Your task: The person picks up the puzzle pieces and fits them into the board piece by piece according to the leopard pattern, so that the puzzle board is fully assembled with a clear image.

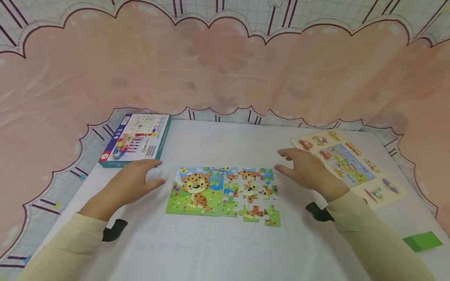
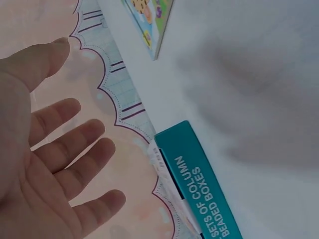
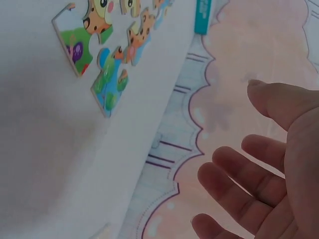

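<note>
Hovering on either side of a cute spotted-cat puzzle, the left hand (image 1: 131,181) and right hand (image 1: 311,171) are both holding nothing, fingers loosely spread. The puzzle pieces (image 1: 250,188) are lying between them on the white worktop (image 1: 197,249), mostly spaced out with gaps showing, and the left column is sitting right alongside the finished picture card (image 1: 197,191). As for clutter, a box (image 1: 137,136) is lying just beyond the left hand, which is overlapping its near corner in the head view. On the other side, the right hand and forearm are partly blocking a sheet of vehicle pictures (image 1: 348,164). A green block (image 1: 422,241) is resting near the right sleeve (image 1: 372,238), and peachy scalloped cloth (image 1: 225,78) is framing the far edge.
</note>
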A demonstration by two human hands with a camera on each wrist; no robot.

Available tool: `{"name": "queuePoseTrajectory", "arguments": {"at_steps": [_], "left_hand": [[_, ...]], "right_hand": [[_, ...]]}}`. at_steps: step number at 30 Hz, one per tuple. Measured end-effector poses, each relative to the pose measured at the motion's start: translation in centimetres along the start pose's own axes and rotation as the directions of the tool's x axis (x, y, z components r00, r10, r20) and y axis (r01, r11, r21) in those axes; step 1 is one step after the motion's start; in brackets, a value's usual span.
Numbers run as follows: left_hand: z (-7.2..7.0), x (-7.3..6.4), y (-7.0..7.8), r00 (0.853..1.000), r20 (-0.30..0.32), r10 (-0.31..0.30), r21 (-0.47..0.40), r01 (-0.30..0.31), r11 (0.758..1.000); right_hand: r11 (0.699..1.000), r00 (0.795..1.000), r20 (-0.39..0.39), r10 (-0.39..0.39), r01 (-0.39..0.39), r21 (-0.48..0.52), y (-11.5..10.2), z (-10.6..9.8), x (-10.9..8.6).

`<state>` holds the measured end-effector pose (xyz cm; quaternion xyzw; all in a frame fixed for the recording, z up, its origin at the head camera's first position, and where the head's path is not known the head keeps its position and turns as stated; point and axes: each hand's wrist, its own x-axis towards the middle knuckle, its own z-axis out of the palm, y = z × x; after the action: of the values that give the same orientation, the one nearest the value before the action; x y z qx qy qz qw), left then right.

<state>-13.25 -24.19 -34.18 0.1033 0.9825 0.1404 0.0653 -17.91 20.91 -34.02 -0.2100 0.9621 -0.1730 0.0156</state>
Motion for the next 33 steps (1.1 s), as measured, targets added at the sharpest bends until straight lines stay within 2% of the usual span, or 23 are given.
{"name": "queuePoseTrajectory", "arguments": {"at_steps": [7,11,18,24,29,33], "left_hand": [[1.0,-0.7,-0.2,1.000,0.020,0.003,-0.033,-0.002,0.999],[1.8,-1.1,-0.2,0.999,0.052,0.012,-0.059,-0.009,0.998],[3.1,-1.7,0.3,0.996,0.085,0.031,-0.086,-0.024,0.996],[3.8,-2.2,0.3,0.996,0.080,0.044,-0.104,-0.036,0.994],[4.4,-2.4,0.1,0.996,0.080,0.047,-0.116,-0.038,0.993],[4.9,-2.3,0.0,0.995,0.100,0.027,-0.128,-0.014,0.992]], "right_hand": [[0.999,0.997,0.057,-0.046,0.045,0.006,-1.0,1.2,1.5],[0.998,0.993,0.100,-0.062,0.061,0.014,-2.1,1.8,2.4],[0.995,0.978,0.182,-0.096,0.092,0.034,-3.8,3.0,3.8],[0.991,0.973,0.185,-0.134,0.134,0.014,-4.6,4.1,4.8],[0.993,0.968,0.222,-0.117,0.112,0.036,-5.1,5.0,5.7],[0.994,0.961,0.255,-0.104,0.094,0.050,-5.6,5.8,6.2]]}}
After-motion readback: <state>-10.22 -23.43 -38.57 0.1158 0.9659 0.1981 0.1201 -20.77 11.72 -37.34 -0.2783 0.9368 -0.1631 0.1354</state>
